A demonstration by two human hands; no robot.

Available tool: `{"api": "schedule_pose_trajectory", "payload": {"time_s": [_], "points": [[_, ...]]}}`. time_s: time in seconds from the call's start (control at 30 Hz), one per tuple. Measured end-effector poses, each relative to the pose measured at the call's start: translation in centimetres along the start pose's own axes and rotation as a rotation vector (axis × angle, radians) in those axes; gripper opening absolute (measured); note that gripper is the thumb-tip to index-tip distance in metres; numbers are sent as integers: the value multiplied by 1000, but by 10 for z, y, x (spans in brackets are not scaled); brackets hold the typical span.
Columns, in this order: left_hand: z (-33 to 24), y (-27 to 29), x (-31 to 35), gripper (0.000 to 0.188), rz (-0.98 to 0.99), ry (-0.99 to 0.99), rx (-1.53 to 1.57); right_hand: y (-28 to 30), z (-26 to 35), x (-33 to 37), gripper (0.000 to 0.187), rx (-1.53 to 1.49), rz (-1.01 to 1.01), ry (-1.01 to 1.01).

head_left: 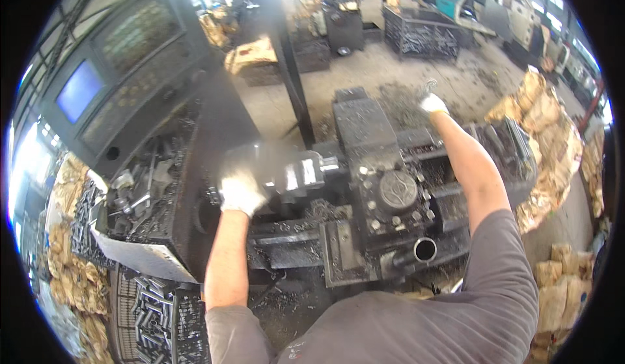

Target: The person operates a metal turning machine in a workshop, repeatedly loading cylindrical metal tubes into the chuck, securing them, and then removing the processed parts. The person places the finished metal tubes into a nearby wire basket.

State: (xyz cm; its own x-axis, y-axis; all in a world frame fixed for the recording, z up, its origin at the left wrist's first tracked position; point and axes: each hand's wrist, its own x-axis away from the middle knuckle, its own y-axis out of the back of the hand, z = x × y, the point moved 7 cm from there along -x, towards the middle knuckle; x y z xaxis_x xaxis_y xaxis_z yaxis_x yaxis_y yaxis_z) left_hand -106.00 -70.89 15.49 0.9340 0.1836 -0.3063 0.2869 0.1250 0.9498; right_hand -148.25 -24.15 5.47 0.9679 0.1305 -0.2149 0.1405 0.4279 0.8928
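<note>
My left hand [242, 191], in a white glove, is at the chuck end of a lathe, beside a shiny cylindrical metal part [301, 174]. Motion smears its fingers, so their grip does not show. My right arm stretches out over the far right side of the machine. The right hand [433, 103], also gloved in white, looks closed, and a small curly metallic thing [430, 85] sticks out beyond it, too small to name. Between my hands stands the dark tool turret [397, 188], bolted round its cap and dusted with chips.
A control panel with a lit screen [79, 92] rises at the left. A tray of metal parts and tools [140, 191] sits below it, above a crate of metal pieces [156, 318]. Stacked brown-wrapped bundles [543, 142] stand at the right. An open pipe end [425, 250] points toward me.
</note>
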Motion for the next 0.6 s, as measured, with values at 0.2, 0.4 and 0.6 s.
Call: {"api": "schedule_pose_trajectory", "payload": {"time_s": [0.2, 0.4, 0.6], "points": [[34, -21, -27, 86, -8, 81, 157, -84, 311, 175, 63, -93, 953, 695], [37, -17, 19, 79, -343, 15, 160, -127, 319, 195, 55, 168, 1345, 622], [32, -20, 20, 75, -313, 14, 129, -126, 342, 205, 67, 98, 1207, 735]]}}
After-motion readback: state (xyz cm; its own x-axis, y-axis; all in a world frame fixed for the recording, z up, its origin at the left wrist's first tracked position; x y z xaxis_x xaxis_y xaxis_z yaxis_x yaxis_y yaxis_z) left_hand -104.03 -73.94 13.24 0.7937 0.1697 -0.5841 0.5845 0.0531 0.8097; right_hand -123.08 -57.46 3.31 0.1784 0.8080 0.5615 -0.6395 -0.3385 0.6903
